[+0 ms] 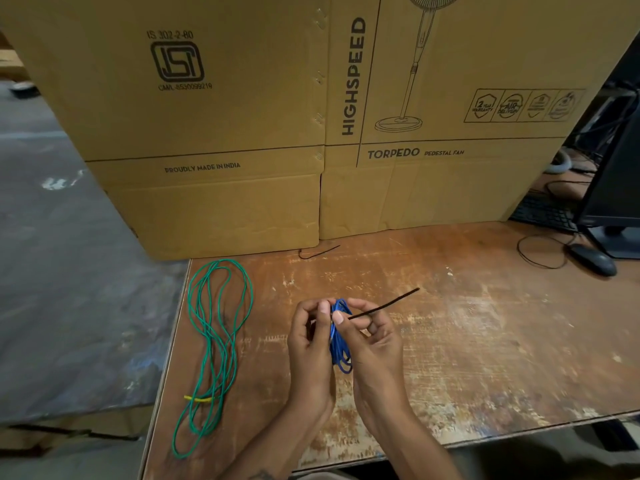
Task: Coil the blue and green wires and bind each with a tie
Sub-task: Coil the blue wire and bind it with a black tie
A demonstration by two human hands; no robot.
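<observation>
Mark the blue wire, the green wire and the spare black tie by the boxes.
blue wire [336, 344]: head view, mid-bundle.
green wire [218, 341]: head view, middle strands.
spare black tie [318, 252]: head view, mid-length.

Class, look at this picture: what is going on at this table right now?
A person holds a bunched blue wire coil between both hands. The left hand steadies it while the right hand pinches a black tie against it. The green wire lies in loose loops on the table to the left, a yellow piece lying across it. Another black tie lies near the cardboard boxes.
</observation>
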